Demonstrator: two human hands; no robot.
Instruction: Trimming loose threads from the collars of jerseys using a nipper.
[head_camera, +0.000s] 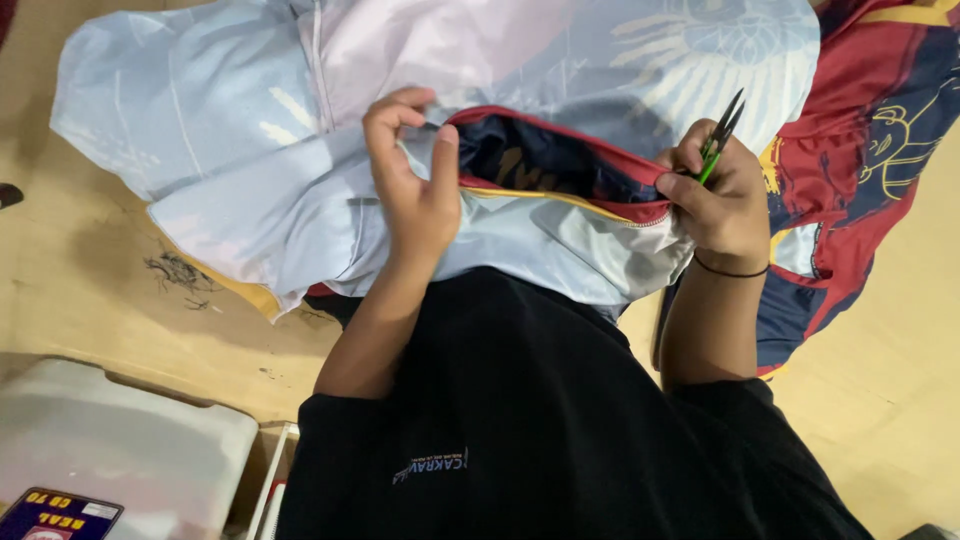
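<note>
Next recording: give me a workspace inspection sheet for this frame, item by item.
Surface: tan wooden table, mostly covered by cloth.
Job's things: pale inside-out garment, its red-edged opening held apart; green-handled thread snips.
Clutter: dark thread scraps.
Grippers: left hand pinches the opening's edge; right hand grips the other end and the snips.
Cables: nothing seen.
Surroundings: red and navy garment, grey box.

pale blue garment (250, 130), green-handled snips (716, 140)

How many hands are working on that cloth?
2. The left hand pinches the pale garment's red-edged opening; the right hand grips its other end, holding green-handled snips.
</note>
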